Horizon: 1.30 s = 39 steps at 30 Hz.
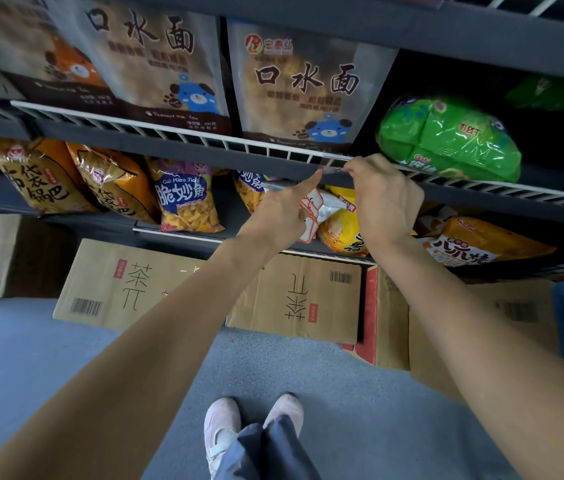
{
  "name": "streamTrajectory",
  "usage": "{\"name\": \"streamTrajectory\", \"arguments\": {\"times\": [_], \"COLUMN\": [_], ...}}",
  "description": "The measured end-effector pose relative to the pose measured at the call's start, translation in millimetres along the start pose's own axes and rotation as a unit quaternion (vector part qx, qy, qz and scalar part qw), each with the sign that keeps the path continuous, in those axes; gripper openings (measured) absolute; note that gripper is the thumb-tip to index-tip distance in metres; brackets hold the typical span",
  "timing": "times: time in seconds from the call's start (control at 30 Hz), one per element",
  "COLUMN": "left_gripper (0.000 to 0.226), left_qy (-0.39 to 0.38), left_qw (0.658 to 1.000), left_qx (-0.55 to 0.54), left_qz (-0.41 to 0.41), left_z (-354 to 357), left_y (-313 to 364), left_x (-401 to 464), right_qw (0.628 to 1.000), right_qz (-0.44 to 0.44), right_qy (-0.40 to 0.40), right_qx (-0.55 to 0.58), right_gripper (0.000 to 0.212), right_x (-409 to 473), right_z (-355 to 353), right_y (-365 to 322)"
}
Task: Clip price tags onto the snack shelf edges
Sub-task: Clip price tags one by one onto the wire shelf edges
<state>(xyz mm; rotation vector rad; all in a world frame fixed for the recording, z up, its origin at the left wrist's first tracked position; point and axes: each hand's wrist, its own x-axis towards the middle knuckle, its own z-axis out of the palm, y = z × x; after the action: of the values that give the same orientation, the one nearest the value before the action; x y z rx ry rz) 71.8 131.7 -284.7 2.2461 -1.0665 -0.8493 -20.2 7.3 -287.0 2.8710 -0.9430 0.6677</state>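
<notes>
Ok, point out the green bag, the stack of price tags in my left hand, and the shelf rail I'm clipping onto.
green bag (447, 140), head view, middle of its front.
price tags (311, 216), head view, the white and red stack under the left hand.
shelf rail (204, 138), head view, bare white wire left of the hands.

Both arms raised, hands (329, 199) pinching

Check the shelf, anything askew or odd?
The green bag lies on its side while the brown bags beside it stand upright. Cartons on the floor lean tilted against the rack. No spills or damage visible.
</notes>
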Motion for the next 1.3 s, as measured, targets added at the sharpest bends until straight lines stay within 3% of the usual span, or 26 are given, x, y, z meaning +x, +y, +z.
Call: {"name": "streamTrajectory", "arguments": {"times": [0.2, 0.4, 0.7, 0.97, 1.17, 1.3], "left_gripper": [0.068, 0.068, 0.069, 0.057, 0.055, 0.034], "left_qy": [0.002, 0.007, 0.001, 0.105, 0.112, 0.134], "left_qw": [1.000, 1.000, 1.000, 0.987, 0.980, 0.970], "left_qx": [0.002, 0.000, -0.003, -0.091, -0.139, -0.168], "left_qz": [-0.005, -0.009, -0.019, -0.079, -0.088, -0.114], "left_z": [-0.7, -0.8, -6.7, -20.9, -29.0, -32.5], "left_y": [3.4, 6.1, 13.7, 19.1, 24.7, 22.3], "left_x": [1.0, 0.1, -0.9, -19.3, -38.9, -40.7], "right_qw": [0.999, 0.996, 0.989, 0.978, 0.968, 0.966], "right_qz": [0.014, -0.009, -0.036, -0.008, -0.003, 0.015], "right_qy": [-0.027, -0.061, -0.104, -0.195, -0.242, -0.258], "right_qx": [-0.025, -0.066, -0.098, -0.072, -0.069, -0.012], "right_gripper": [0.030, 0.025, 0.046, 0.054, 0.057, 0.056], "right_x": [-3.9, -10.4, -19.4, -15.6, -9.2, -7.0], "right_z": [-7.8, -5.9, -14.1, -26.5, -32.2, -41.2], "right_y": [3.4, 1.1, 0.1, -10.2, -20.5, -22.9]}}
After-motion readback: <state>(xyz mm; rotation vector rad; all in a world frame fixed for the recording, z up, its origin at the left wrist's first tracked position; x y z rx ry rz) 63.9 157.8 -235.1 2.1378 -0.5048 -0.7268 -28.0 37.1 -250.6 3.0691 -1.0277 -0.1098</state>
